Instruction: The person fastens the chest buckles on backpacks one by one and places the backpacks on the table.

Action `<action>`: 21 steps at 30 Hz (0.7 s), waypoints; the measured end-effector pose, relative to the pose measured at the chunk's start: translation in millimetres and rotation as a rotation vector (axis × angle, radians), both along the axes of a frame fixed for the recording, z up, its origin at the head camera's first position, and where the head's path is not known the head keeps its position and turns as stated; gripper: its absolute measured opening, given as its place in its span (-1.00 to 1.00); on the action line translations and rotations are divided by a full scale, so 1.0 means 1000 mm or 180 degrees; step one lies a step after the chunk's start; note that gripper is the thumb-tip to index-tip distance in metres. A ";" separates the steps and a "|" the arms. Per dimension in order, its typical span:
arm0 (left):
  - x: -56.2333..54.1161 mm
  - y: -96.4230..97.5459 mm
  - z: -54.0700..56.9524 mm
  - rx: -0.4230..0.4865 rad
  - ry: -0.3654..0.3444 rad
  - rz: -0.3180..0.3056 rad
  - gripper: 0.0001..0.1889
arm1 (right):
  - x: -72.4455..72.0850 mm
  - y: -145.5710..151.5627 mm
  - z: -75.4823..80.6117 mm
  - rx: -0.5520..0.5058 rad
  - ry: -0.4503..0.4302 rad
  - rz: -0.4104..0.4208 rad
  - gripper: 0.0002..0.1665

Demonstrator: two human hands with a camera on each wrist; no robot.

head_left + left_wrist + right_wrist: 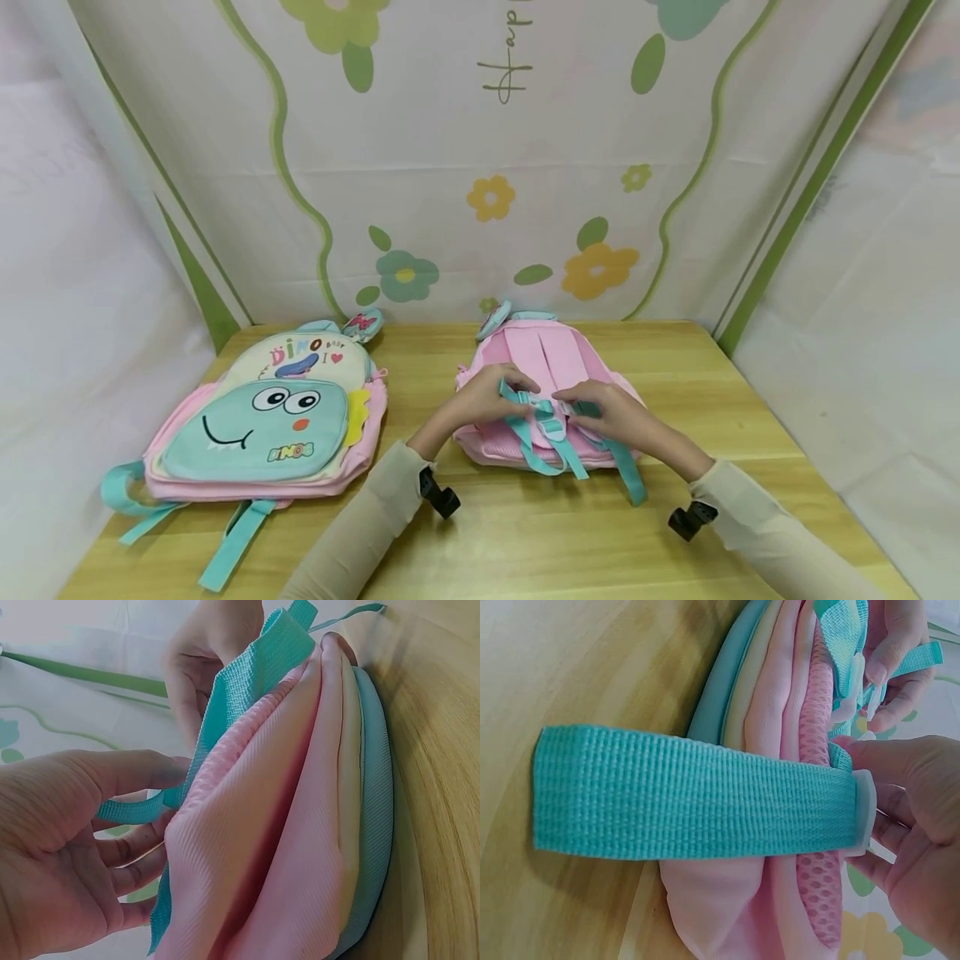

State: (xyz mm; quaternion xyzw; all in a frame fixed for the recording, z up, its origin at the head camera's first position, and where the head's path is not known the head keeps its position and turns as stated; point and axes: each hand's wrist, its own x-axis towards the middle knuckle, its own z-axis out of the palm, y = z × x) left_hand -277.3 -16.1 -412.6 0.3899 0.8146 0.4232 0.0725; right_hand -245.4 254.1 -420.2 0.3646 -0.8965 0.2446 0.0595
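Observation:
A pink backpack [551,342] lies with its back panel and shoulder straps facing up. Over its lower half, my left hand [491,393] pinches a white buckle [876,697] on a teal strap, whose loose end sticks out past the fingers. Facing it, my right hand [611,410] pinches a teal strap by its white buckle end between thumb and fingers; its fingers are partly hidden behind the strap in the right wrist view. The two hands are close together. Another white slider [552,429] and hanging teal strap ends [626,475] lie just below them.
On the left of the wooden table [510,533] lies a second backpack [255,425], its cartoon dinosaur front up and teal straps [236,546] trailing toward the near edge. A round tag [363,323] hangs at its top. Flower-printed cloth [450,133] encloses the back and sides.

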 end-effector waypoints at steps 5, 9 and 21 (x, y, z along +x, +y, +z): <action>0.001 0.000 -0.001 -0.0004 -0.0001 0.0019 -0.74 | 0.001 0.000 -0.004 0.0039 0.0074 -0.0001 -0.51; 0.003 0.000 -0.001 -0.0028 0.0038 0.0019 -0.74 | 0.002 -0.001 -0.007 0.0059 0.0179 0.0043 -0.56; 0.007 0.004 0.000 -0.0248 0.0464 0.0092 -0.76 | 0.003 -0.002 -0.012 0.0178 0.0614 -0.0003 -0.64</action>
